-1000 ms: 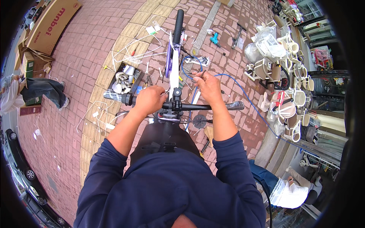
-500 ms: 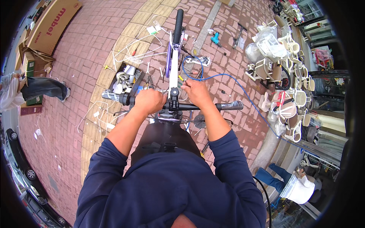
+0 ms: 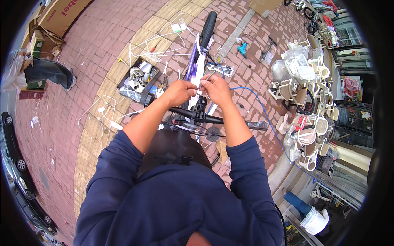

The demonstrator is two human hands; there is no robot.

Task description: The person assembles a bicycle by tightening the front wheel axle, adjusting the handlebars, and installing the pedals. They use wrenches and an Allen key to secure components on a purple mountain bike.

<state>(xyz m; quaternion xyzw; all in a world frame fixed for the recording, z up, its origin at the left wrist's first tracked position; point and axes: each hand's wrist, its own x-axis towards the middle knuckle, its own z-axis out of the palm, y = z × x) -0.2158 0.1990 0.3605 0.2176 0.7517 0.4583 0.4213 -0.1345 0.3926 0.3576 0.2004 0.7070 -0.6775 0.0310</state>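
A bicycle with a white and purple frame (image 3: 200,65) stands before me, its black-tyred wheel (image 3: 209,23) at the far end. Its black handlebar (image 3: 213,119) crosses close to my body, the grips wrapped in clear plastic. Over the frame, just beyond the stem (image 3: 201,104), my two hands nearly meet. My right hand (image 3: 217,91) is closed on a thin dark rod (image 3: 211,76); its exact kind is too small to tell. My left hand (image 3: 180,93) has its fingers pinched together near the right fingertips, and what they hold, if anything, is hidden.
Left of the frame sits a box of metal parts (image 3: 139,78), with wrenches and white strips on the paving. A teal power drill (image 3: 242,49) and blue hose (image 3: 256,95) lie right. Child seats (image 3: 305,96) are heaped farther right. A person's leg (image 3: 51,73) shows left.
Both hands have moved away from the handlebar and closer together over the frame. The handlebar now slants, its right end nearer me. My view has shifted, and the thin dark rod shows more clearly.
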